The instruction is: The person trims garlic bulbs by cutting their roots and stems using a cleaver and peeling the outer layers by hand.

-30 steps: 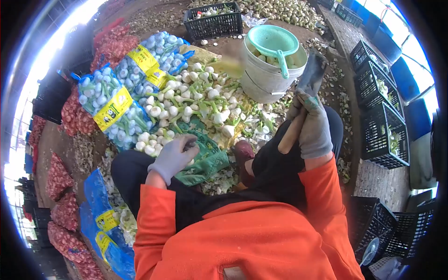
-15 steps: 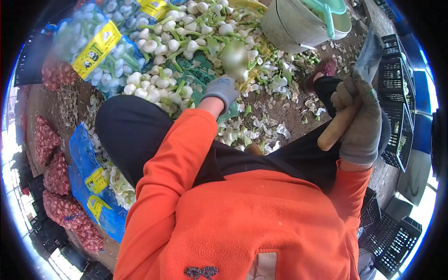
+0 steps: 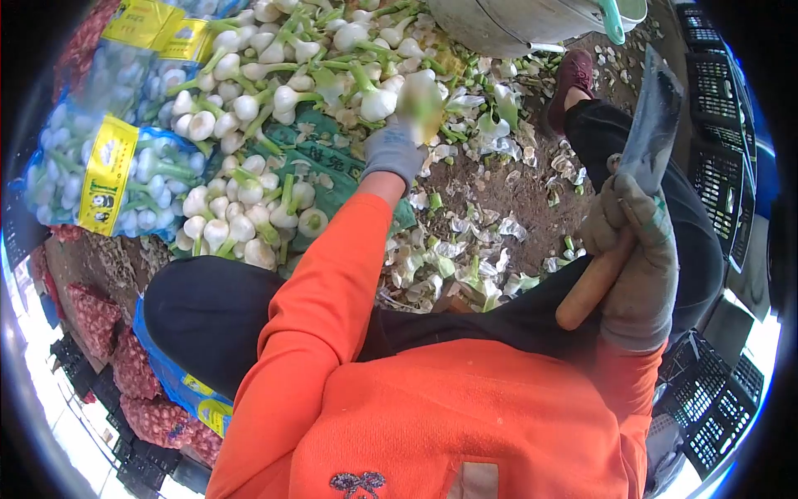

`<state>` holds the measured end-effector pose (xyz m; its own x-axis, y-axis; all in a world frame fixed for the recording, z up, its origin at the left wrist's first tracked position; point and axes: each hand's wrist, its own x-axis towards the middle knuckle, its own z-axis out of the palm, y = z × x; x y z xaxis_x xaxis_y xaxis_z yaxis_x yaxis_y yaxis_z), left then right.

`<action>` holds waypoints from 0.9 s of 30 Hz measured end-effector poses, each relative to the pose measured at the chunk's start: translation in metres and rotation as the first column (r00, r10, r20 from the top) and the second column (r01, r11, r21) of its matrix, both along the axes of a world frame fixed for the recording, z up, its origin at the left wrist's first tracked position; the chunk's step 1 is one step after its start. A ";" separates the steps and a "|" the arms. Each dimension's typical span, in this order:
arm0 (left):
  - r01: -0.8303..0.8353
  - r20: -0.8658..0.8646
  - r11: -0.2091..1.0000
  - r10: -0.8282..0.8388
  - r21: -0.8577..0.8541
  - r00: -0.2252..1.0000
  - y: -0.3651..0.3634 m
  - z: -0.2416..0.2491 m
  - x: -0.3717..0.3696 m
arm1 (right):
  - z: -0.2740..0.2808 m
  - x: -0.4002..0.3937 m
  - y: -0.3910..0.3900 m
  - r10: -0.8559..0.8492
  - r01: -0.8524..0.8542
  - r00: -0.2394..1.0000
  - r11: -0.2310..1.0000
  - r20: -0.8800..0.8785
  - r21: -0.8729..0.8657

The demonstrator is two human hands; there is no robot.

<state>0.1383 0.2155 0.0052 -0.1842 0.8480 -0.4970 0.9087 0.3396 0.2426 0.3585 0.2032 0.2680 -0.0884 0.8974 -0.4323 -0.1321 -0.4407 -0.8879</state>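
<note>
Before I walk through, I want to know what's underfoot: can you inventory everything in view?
White bulbs with green stems: many, upper left to centre
Green printed sheet: one, under bulbs
Blue mesh sacks with yellow labels: several, left
Red mesh sacks: several, far left
Whitish bucket: one, top
Light-green plastic handle: one, at bucket's rim
Pale papery peelings: many, centre ground
Black slatted crates: several, right
Grey metal blade with brown handle: one, in right hand
Dark-red shoe: one, upper right
Black-trousered legs: two, both sides
Left hand: one, grey-gloved, centre
Right hand: one, grey-gloved, right
</note>
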 end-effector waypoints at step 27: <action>-0.571 0.816 0.660 0.113 -0.489 -0.568 -0.110 0.209 -0.007 | -0.054 0.037 -0.047 0.235 -0.239 0.970 0.970 -0.064 -0.054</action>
<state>0.1315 0.1057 0.2141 -0.0844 0.9080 -0.4104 -0.8536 0.1466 0.4999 0.3952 0.1560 0.2138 -0.3215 0.8198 -0.4738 -0.0665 -0.5187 -0.8524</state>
